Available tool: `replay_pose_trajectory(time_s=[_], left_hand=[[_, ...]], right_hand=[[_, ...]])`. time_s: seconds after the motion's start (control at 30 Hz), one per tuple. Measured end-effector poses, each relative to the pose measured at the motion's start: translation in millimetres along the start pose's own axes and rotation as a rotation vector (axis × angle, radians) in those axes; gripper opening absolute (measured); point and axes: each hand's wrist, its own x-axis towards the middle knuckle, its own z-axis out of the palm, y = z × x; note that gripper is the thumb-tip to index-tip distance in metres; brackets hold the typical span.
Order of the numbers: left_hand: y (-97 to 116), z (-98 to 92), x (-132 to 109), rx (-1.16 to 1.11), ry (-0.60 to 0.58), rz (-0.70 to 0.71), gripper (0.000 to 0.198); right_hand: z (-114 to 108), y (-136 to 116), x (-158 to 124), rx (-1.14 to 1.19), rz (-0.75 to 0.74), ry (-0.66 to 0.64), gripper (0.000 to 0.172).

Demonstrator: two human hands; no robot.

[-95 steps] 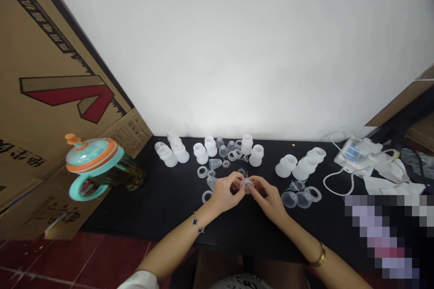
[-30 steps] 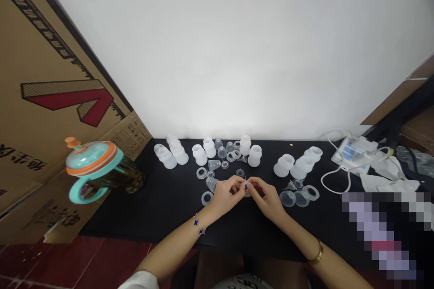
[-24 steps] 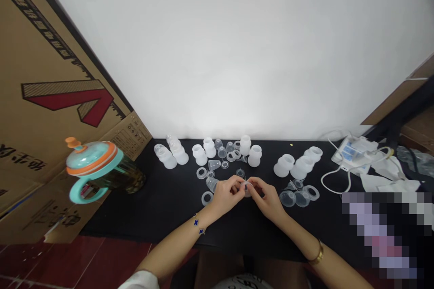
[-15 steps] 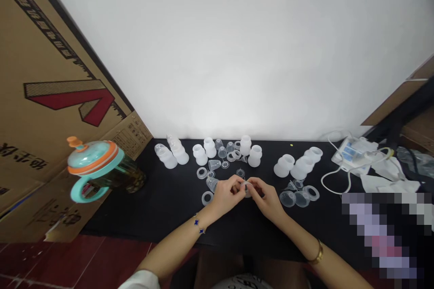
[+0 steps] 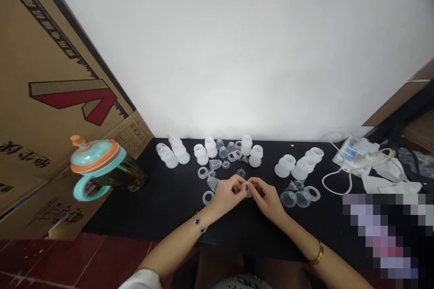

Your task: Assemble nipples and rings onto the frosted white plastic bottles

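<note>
My left hand (image 5: 229,195) and my right hand (image 5: 267,198) meet over the black table, fingertips pinching a small translucent ring (image 5: 248,186) between them. Fingers cover part of it, so its full shape is hidden. Left of my left hand lie a clear bottle nipple (image 5: 212,183) and a flat collar ring (image 5: 208,197). Just beyond the fingers is a small clear disc (image 5: 241,172). To the right of my right hand sit clear domed caps (image 5: 288,198) and another collar ring (image 5: 312,193).
White baby bottle bodies (image 5: 255,156) stand along the back by the wall. Two bottles with clear tops (image 5: 167,156) are at the left. A large teal-lidded jug (image 5: 98,167) stands beside a cardboard box (image 5: 68,67). White cables (image 5: 339,185) and papers (image 5: 389,184) lie at the right.
The camera view has shifted very slightly. Both hands keep the ring pinched in nearly the same spot, with only tiny finger movement.
</note>
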Motion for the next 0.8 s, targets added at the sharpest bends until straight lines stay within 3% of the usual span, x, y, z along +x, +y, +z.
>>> replay_pose_trajectory(time_s=[0.43,0.8], left_hand=[[-1.3,0.6,0.6,0.012,-0.001,-0.002,0.007],[-1.7,-1.4,2.2,-0.052,-0.062,-0.004,0.019]], right_hand=[[0.7,2.0,0.5,-0.023,-0.003,0.003,0.029],[-0.4,1.9,1.8,-0.047,0.042,0.076,0.031]])
